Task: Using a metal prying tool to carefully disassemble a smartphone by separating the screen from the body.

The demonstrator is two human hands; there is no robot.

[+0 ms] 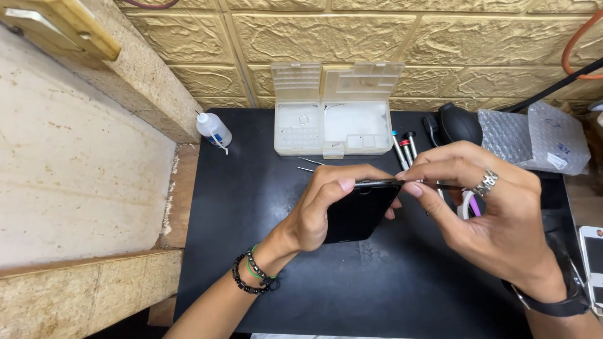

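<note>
My left hand (317, 210) grips a black smartphone (359, 212), tilted on its edge above the black mat (251, 207). My right hand (487, 216), with a silver ring on one finger, pinches a thin dark tool (440, 184) whose tip touches the phone's upper edge. A beaded bracelet and a green band circle my left wrist. On my right wrist sits a black strap.
A clear plastic parts box (333, 119) stands open at the mat's far edge. Beside it lie several screwdrivers (405, 147), a black air blower (458, 123) and bubble wrap (534, 135). A small white bottle (213, 130) stands far left. Thin tweezers (308, 164) lie near the box. Another phone (593, 257) lies at the right edge.
</note>
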